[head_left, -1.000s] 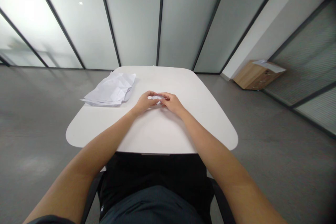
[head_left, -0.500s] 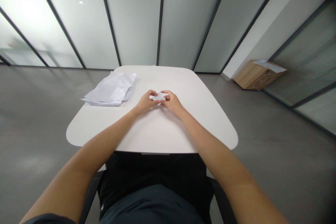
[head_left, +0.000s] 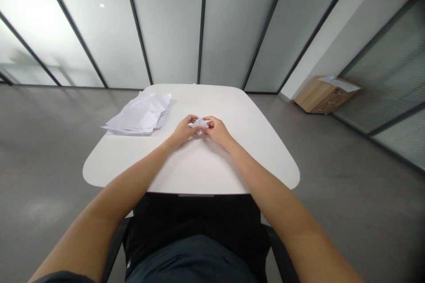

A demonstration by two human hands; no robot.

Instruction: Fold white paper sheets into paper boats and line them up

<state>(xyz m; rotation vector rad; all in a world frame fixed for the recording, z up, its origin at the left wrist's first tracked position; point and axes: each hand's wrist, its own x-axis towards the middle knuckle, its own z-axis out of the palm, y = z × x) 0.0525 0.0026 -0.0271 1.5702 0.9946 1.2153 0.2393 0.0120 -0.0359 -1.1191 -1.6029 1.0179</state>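
A small piece of folded white paper [head_left: 199,123] is held between my two hands just over the middle of the white table. My left hand [head_left: 184,130] is closed on its left side, thumb in front and fingers behind. From the right, my right hand [head_left: 216,129] pinches the other side in the same way. The thumbs almost meet at the front of the paper. My fingers hide part of its folds, but peaked flaps show between them.
Creased white sheets [head_left: 139,114] lie stacked on the left of the white table [head_left: 206,168]. A wooden cabinet [head_left: 320,95] with papers on top stands on the floor at the right. Frosted glass panels [head_left: 175,22] rise behind the table.
The folded paper looks slightly more opened out and peaked between my hands. Both hands keep their grip in nearly the same place.
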